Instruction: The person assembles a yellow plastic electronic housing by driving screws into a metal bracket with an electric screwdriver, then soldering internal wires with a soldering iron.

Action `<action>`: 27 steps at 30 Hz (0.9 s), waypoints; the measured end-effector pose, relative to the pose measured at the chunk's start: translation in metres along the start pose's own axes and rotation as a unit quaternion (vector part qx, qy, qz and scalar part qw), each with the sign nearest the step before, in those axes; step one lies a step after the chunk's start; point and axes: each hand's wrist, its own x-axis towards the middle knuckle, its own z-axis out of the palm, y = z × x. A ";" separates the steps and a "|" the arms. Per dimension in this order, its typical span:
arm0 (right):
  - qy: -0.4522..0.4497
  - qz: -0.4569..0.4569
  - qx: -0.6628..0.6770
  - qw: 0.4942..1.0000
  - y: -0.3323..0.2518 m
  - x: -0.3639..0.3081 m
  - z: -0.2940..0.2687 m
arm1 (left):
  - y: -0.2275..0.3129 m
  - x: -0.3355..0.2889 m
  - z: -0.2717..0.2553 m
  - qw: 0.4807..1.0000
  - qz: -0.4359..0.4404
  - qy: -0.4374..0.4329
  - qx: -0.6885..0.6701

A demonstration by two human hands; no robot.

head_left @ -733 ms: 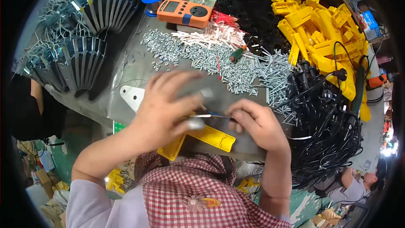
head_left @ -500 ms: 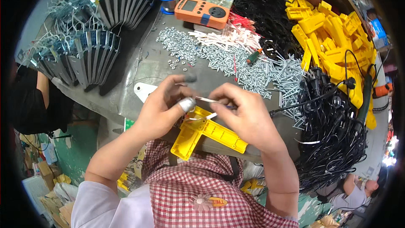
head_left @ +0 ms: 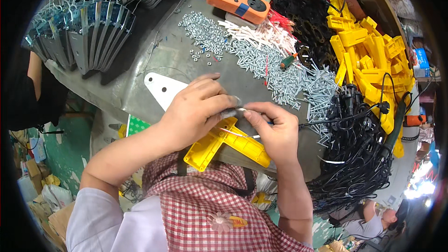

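The fingertips of my left hand (head_left: pixel 200 100) and my right hand (head_left: pixel 277 123) meet in a pinch on the end of a thin white wire (head_left: pixel 240 109). Just below them lies a yellow plastic handle shell (head_left: pixel 249 147), ribbed inside and lying open side up at the table's near edge. Another thin wire with a pale sleeve (head_left: pixel 240 134) crosses the shell below my right hand. A black cord (head_left: pixel 322 122) runs off to the right from behind that hand. Beyond my left wrist is a white tapered plate (head_left: pixel 161 91) with holes. My fingers partly hide the wire ends.
Farther off lie nuts (head_left: pixel 205 32), screws (head_left: pixel 266 67), white sleeves (head_left: pixel 261 35) and an orange meter (head_left: pixel 238 2). Yellow shells (head_left: pixel 368 60) and black plug cords (head_left: pixel 354 149) are heaped on the right. Grey metal plates with wires (head_left: pixel 93 32) stand at left; another person (head_left: pixel 371 224) sits at lower right.
My hands have come together: the left has turned palm down and moved right, its fingertips now meeting the right's at the wire. More of the white plate shows. The view has shifted slightly.
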 end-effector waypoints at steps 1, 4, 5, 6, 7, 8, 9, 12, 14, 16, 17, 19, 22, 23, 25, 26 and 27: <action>-0.008 0.003 -0.004 1.000 -0.002 -0.001 -0.001 | 0.001 0.001 -0.001 1.000 0.004 -0.009 0.011; -0.024 -0.057 -0.108 0.992 -0.002 0.002 -0.012 | 0.002 0.006 -0.006 0.998 0.018 -0.054 0.030; -0.026 -0.054 -0.108 0.992 -0.002 0.000 -0.013 | 0.003 0.007 -0.006 0.995 0.029 -0.089 0.040; -0.033 -0.041 -0.097 0.994 -0.001 0.001 -0.015 | 0.003 0.006 -0.004 0.995 0.029 -0.090 0.039; -0.039 -0.027 -0.086 0.995 0.000 0.002 -0.017 | 0.003 0.005 0.000 0.998 0.005 -0.066 0.024; -0.039 -0.026 -0.086 0.995 0.001 0.001 -0.015 | 0.003 0.004 0.003 0.999 -0.019 -0.043 0.009; -0.027 -0.030 -0.081 0.996 0.002 -0.002 -0.009 | 0.005 0.002 0.002 0.999 -0.017 -0.043 0.008; -0.015 -0.048 -0.066 0.997 0.000 -0.004 -0.001 | 0.008 -0.001 -0.001 0.999 -0.002 -0.036 0.004; -0.022 -0.030 -0.004 0.999 -0.006 -0.005 -0.005 | 0.005 -0.001 -0.001 0.998 -0.007 -0.005 0.070; -0.046 -0.053 -0.005 0.998 -0.008 -0.006 -0.020 | 0.010 0.003 -0.003 0.998 -0.036 0.015 0.054; -0.070 -0.077 -0.006 0.995 -0.008 -0.007 -0.027 | 0.013 0.004 -0.003 0.997 -0.064 0.035 0.040; -0.078 -0.103 -0.049 0.990 -0.004 -0.009 -0.033 | 0.018 -0.002 -0.004 0.997 -0.022 0.036 0.071; -0.098 -0.100 -0.080 0.987 -0.004 -0.008 -0.035 | 0.027 -0.011 0.004 0.995 0.005 -0.006 0.101; -0.100 -0.099 -0.079 0.987 -0.002 -0.008 -0.032 | 0.026 -0.013 0.005 0.995 0.002 -0.006 0.101; -0.084 -0.100 -0.062 0.989 0.005 -0.010 -0.027 | 0.024 -0.015 0.007 0.996 -0.001 -0.041 0.084; -0.086 -0.099 -0.062 0.989 0.006 -0.010 -0.023 | 0.023 -0.015 0.006 0.996 -0.001 -0.054 0.076; -0.087 -0.108 -0.093 0.986 0.006 -0.011 -0.021 | 0.024 -0.013 0.005 0.996 -0.004 -0.054 0.075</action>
